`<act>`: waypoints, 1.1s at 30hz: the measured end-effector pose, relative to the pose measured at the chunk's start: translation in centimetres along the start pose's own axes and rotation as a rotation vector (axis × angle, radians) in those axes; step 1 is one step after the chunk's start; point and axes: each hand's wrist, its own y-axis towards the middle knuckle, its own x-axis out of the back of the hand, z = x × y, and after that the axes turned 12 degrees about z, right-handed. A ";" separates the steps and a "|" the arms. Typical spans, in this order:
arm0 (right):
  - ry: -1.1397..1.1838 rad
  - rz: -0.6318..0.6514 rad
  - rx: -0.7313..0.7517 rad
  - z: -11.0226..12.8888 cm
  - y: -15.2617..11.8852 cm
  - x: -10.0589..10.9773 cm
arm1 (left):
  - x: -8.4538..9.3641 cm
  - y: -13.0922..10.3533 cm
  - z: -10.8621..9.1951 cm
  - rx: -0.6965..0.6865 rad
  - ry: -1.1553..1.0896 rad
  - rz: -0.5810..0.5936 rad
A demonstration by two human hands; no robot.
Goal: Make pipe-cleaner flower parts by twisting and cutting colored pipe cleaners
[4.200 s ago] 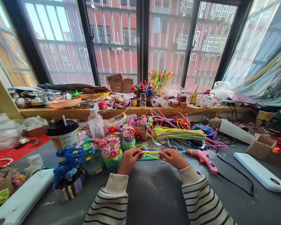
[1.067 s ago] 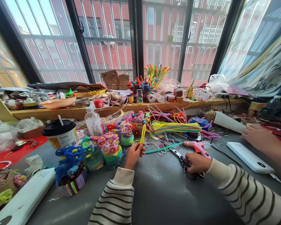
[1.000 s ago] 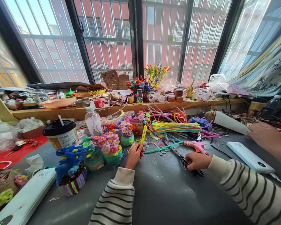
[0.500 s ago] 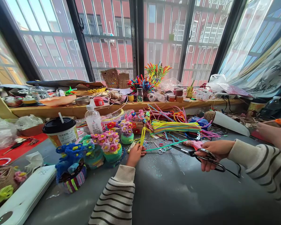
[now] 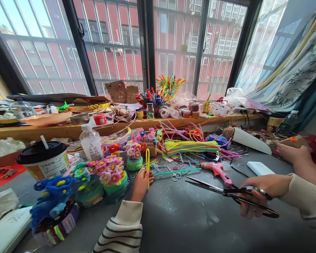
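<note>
My left hand is closed on a yellow pipe cleaner bent into a narrow upright loop. A straight teal pipe cleaner extends along the table from beside its fingertips. Long black-handled scissors are in my right hand, fingers in the handles; the blades point left and are slightly apart. Beyond the blades lies a pink glue gun. Small scissors rest on the table near my left hand. Left of that hand stand pots of fuzzy flowers, pink and blue.
A bundle of yellow pipe cleaners lies at the table's back. A lidded cup and a plastic bottle stand at left. A white box-like device lies at right, near another person's hand. Glitter dots the grey tabletop.
The scissors in my right hand have come back towards me, uncovering the glue gun and white device. My left hand still holds the yellow loop. The view has shifted right.
</note>
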 end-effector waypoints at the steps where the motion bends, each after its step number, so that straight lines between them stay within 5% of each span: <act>1: 0.073 0.170 -0.093 0.3 0.0 -0.3 | 0.0 -0.1 0.0 -0.005 0.014 0.008; 3: 0.147 0.327 -0.098 1.2 0.3 -1.2 | 0.0 -0.2 -0.1 -0.039 0.044 0.021; 6: 0.233 0.384 0.065 2.1 1.9 -3.0 | 0.0 -0.6 -0.3 -0.143 0.104 0.029; 11: 0.431 0.578 0.316 2.2 7.4 -7.4 | 0.0 -0.7 -0.3 -0.277 0.177 0.027; 17: 0.618 0.678 0.479 2.4 12.7 -11.9 | 0.1 -0.8 -0.3 -0.389 0.406 -0.122; 29: 0.696 0.616 0.496 2.3 13.2 -12.9 | 0.4 -0.7 -0.4 -0.393 0.502 -0.224; 33: 0.709 0.603 0.510 2.2 13.4 -12.7 | 0.3 -0.7 -0.4 -0.456 0.503 -0.179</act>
